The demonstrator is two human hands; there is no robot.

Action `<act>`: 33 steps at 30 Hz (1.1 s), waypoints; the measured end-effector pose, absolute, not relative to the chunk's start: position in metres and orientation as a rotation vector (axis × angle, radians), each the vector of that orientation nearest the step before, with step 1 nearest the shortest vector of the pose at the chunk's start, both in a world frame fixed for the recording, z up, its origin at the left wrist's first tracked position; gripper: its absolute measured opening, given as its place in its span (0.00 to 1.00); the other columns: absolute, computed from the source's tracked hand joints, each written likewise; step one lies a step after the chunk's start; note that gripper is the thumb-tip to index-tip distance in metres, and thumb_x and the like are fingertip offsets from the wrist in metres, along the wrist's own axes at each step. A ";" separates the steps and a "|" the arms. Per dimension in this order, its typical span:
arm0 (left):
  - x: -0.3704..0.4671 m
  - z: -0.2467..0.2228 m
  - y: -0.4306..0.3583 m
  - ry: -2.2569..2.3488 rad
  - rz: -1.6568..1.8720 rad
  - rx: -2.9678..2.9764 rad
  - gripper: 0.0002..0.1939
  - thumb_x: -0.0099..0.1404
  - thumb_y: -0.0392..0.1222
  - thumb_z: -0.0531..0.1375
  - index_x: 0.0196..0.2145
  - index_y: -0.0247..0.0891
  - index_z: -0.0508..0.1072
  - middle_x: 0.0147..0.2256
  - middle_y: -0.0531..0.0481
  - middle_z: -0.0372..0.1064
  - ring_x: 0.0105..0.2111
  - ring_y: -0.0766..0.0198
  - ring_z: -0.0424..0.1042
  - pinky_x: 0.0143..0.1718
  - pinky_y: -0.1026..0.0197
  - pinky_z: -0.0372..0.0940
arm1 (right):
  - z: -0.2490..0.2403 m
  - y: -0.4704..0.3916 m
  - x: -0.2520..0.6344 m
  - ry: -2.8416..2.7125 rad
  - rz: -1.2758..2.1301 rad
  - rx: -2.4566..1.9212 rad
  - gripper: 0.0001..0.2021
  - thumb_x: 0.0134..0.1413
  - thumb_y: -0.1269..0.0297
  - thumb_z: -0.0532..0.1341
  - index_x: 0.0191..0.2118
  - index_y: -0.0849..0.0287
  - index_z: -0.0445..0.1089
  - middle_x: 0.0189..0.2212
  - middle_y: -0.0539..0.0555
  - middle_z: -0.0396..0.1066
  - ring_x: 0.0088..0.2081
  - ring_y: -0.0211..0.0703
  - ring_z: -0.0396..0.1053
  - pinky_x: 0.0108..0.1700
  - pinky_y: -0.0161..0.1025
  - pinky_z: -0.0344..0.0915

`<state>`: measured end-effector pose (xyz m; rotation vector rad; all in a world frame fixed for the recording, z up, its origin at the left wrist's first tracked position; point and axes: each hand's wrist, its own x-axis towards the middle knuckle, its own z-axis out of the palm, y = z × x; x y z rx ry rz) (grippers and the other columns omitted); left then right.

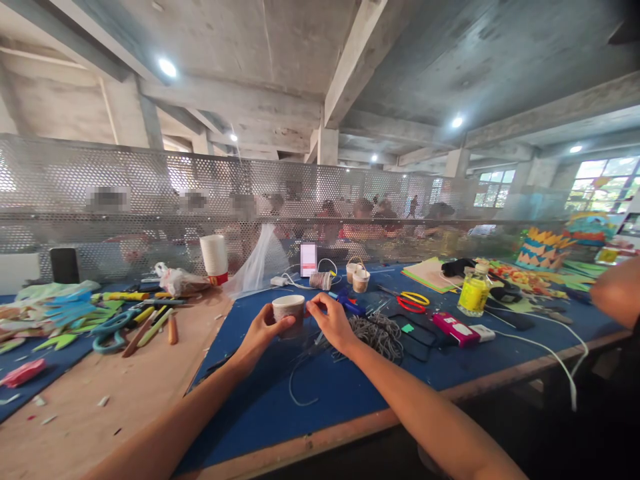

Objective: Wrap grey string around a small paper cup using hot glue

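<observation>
Left hand [265,333] had the paper cup [289,309], fingers gripping its side, thumb across the front. Cup was upright, open end up, above the blue part of the worktop [240,423]. Right hand [331,323] was at the cup's right side, thumb and fingertips drawn close together; couldn't tell if they pinched anything. Pile of grey cord [383,339] lay just beside the right hand, loose strand [293,387] on the blue surface below the cup. Behind the hands: cord spool [321,281], upright phone [309,260], two small cups with handles [357,275]. To the right: red-and-yellow scissors [413,302], magenta box [455,329], bottle of yellow liquid [473,291]. To the left: stacked white cups [214,257], blue-handled scissors [113,331], assorted tools [155,328]. People, blurred, were behind the perforated screen [280,190].
</observation>
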<state>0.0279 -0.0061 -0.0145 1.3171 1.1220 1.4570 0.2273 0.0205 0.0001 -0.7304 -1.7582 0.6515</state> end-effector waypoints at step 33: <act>0.029 -0.017 -0.011 0.950 1.346 1.280 0.39 0.50 0.58 0.77 0.56 0.36 0.77 0.54 0.33 0.78 0.56 0.37 0.75 0.56 0.42 0.68 | -0.001 0.028 0.232 -1.779 0.821 -0.792 0.12 0.63 0.55 0.61 0.31 0.55 0.69 0.28 0.50 0.76 0.34 0.44 0.75 0.41 0.39 0.67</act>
